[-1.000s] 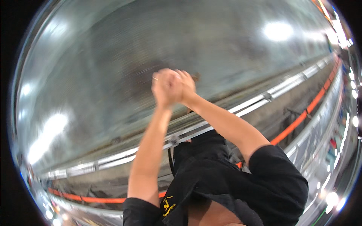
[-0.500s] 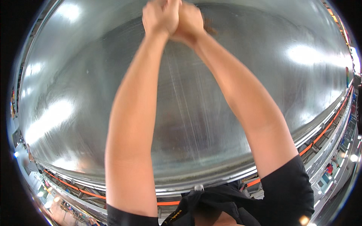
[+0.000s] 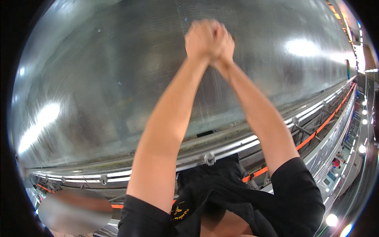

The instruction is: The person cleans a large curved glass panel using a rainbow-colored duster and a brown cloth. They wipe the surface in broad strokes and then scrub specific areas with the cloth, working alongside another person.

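Both arms reach forward over a wide, shiny grey metal surface [image 3: 138,71]. My left hand [image 3: 199,40] is closed and pressed against my right hand [image 3: 226,46], which is closed too. The two meet with their knuckles toward the far side, and both are a little blurred. A small dark edge shows beside the right hand's outer side. What the fingers hold, if anything, is hidden. Thin scratch-like lines run along the metal near the hands.
A metal rail [image 3: 233,148] with round fittings runs along the surface's near edge, close to my body. Beyond it lies an orange strip [image 3: 316,134]. A person [image 3: 75,211], partly blurred out, is at the lower left. Bright lamp reflections lie on the metal.
My joined hands have come nearer to my body and moved to the right in the picture. The view has shifted, showing more of the rail and a person at the lower left.
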The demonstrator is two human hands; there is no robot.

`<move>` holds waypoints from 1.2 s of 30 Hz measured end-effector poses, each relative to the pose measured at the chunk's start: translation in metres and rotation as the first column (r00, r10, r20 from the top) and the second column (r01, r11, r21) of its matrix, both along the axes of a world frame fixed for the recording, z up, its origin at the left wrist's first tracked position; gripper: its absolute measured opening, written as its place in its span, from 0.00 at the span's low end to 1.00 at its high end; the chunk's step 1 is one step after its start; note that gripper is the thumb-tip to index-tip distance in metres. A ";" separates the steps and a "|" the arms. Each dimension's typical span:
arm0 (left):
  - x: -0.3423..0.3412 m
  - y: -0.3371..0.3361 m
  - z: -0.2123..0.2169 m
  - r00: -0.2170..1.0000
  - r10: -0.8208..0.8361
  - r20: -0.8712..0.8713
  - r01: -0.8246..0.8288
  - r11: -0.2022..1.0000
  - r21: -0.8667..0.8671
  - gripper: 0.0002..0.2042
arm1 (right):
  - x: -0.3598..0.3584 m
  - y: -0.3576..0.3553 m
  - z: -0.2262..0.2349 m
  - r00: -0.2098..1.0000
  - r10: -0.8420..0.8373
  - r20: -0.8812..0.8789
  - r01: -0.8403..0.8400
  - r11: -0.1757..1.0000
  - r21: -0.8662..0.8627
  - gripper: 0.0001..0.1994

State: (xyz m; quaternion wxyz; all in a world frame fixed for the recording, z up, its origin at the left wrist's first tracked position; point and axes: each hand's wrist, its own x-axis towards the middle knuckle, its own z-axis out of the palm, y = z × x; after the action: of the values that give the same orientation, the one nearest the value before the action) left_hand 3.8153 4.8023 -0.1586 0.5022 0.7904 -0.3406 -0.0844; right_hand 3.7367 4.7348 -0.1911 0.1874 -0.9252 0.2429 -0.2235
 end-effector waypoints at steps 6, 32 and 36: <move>-0.148 0.163 0.006 1.000 -0.010 0.005 0.011 0.986 -0.166 0.05 | -0.158 0.158 0.004 0.998 0.029 -0.064 -0.011 0.964 0.266 0.08; 0.056 0.107 -0.002 0.988 0.133 -0.074 -0.140 0.986 -0.091 0.12 | 0.075 0.095 0.003 0.971 0.236 -0.045 -0.238 0.969 -0.063 0.13; -0.073 0.210 0.000 0.990 0.139 0.038 -0.134 0.983 -0.125 0.06 | -0.058 0.193 0.012 0.950 0.305 -0.061 -0.306 0.952 -0.004 0.09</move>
State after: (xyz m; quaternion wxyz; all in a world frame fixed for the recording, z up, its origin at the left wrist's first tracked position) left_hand 3.7427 5.0126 -0.1582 0.5459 0.7815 -0.3018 -0.0104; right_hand 3.6782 4.9280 -0.1795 0.2062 -0.9590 0.1010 -0.1660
